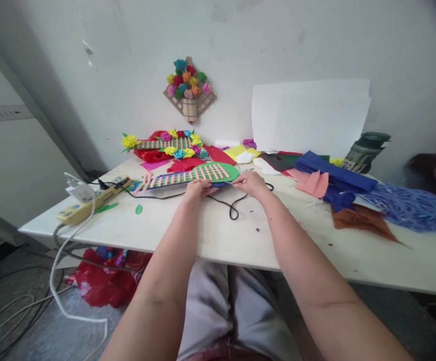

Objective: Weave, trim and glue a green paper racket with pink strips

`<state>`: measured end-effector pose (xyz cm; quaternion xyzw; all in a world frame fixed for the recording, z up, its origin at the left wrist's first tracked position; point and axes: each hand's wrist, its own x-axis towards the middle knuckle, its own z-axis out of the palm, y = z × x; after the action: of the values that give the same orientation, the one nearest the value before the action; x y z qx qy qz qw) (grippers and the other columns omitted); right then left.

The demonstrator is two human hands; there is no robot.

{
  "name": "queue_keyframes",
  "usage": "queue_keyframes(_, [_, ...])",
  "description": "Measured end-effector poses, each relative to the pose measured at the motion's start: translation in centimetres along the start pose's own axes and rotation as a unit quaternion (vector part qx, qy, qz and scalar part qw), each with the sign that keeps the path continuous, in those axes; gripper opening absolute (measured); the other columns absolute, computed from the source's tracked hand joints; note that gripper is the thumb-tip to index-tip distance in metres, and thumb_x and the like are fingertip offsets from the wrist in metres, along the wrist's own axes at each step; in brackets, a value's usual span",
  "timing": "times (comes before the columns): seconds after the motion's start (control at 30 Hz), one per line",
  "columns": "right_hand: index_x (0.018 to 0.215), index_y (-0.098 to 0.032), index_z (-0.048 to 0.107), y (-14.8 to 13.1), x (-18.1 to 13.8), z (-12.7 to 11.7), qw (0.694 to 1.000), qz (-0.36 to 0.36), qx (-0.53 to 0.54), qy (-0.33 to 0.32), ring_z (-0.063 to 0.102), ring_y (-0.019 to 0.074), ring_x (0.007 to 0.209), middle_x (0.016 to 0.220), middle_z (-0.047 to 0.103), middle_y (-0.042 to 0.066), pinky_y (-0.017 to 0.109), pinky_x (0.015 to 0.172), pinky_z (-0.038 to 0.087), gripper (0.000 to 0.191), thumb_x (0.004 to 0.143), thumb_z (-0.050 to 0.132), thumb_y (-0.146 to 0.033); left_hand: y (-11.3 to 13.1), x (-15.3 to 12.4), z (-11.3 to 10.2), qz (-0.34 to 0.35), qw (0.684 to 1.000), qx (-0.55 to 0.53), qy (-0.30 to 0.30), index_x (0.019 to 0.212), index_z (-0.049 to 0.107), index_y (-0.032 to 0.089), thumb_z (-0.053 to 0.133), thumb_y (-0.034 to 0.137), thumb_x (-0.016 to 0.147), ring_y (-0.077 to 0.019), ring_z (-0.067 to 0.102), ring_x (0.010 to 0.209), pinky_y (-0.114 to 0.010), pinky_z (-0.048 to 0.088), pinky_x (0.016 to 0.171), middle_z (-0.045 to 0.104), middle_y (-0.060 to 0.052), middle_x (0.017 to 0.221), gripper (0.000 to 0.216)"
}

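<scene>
A long green paper piece woven with pink strips (193, 175) lies flat on the white table (218, 230), its rounded end to the right. My left hand (198, 189) grips its near edge at the middle. My right hand (253, 183) touches the table just right of the rounded end, fingers curled; whether it pinches the paper I cannot tell. A black cable (236, 203) loops on the table between and below both hands.
A yellow power strip (92, 200) with a white charger sits at the left edge. Paper flowers (167, 143) and coloured sheets lie at the back; blue and brown paper (356, 188) at the right. A red bag (103, 281) lies under the table.
</scene>
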<state>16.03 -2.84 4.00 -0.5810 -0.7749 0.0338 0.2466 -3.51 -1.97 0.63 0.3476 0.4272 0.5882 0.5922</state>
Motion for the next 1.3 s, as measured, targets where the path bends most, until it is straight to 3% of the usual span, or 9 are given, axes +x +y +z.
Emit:
queue_keyframes(0.23, [0.086,-0.030,0.070,-0.9,0.2,1.3,0.999,-0.026,-0.039,0.015,0.057,0.0169,0.088,0.095,0.066,-0.001,0.027,0.072,0.043,0.017,0.073,0.060,-0.034,0.2,-0.5,0.2,-0.001,1.000,0.006,0.000,0.069,0.054,0.009,0.055,-0.004,0.061,-0.0196,0.065,0.059,-0.029,0.055,0.059,0.060,-0.005,0.058,0.015])
queue_keyframes(0.63, [0.087,-0.027,0.070,-2.5,-0.1,1.4,0.993,-0.016,-0.120,0.006,0.057,0.0190,0.085,0.097,0.063,0.005,0.029,0.071,0.043,0.019,0.079,0.053,-0.029,0.1,-0.6,0.2,0.002,1.000,0.003,0.000,0.066,0.053,0.010,0.056,-0.004,0.060,-0.0185,0.065,0.060,-0.030,0.056,0.062,0.060,-0.005,0.062,0.015])
queue_keyframes(1.07, [0.089,-0.032,0.070,-0.5,0.1,0.5,0.998,0.012,-0.059,-0.001,0.058,0.0187,0.089,0.097,0.067,-0.002,0.029,0.073,0.044,0.019,0.074,0.059,-0.033,0.2,-0.3,-0.1,0.004,1.000,0.013,0.001,0.066,0.054,0.010,0.055,-0.002,0.061,-0.0180,0.065,0.063,-0.026,0.056,0.059,0.061,-0.006,0.060,0.014])
queue_keyframes(1.3, [0.089,-0.031,0.070,-0.8,-0.3,0.1,0.998,-0.040,-0.048,0.011,0.057,0.0174,0.090,0.097,0.065,-0.002,0.027,0.072,0.043,0.019,0.074,0.058,-0.032,0.3,-0.5,0.0,0.006,1.000,0.015,-0.004,0.068,0.053,0.009,0.055,-0.002,0.061,-0.0183,0.065,0.058,-0.027,0.055,0.058,0.060,-0.005,0.059,0.014])
